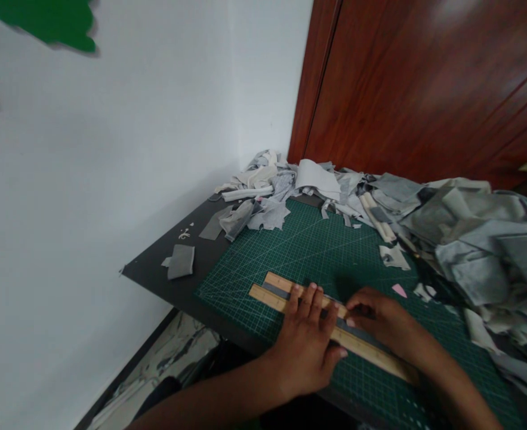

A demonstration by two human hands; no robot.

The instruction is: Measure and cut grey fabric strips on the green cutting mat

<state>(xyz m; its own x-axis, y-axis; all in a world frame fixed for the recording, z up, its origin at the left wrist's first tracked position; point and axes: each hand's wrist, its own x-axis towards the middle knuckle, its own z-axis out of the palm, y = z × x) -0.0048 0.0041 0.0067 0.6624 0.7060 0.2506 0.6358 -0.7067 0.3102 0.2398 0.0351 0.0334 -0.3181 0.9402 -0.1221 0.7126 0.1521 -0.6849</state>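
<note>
My left hand (pixel 305 340) lies flat with fingers spread across two wooden rulers, pressing on them. The farther wooden ruler (pixel 277 280) and the nearer wooden ruler (pixel 370 352) run roughly parallel, with a dark grey fabric strip (pixel 276 291) between them. Both rest on a green cutting mat (pixel 335 245). At the right end of the farther ruler, my right hand (pixel 382 319) has its fingers curled, thumb and fingertips pinched close by the ruler and strip. What is in that pinch cannot be made out.
Grey and white fabric scraps (pixel 317 179) are heaped along the back, with a larger pile (pixel 478 239) at the right. A folded grey piece (pixel 181 261) lies on the dark tabletop (pixel 151 269) at left. A pink scrap (pixel 399 291) sits beyond my right hand.
</note>
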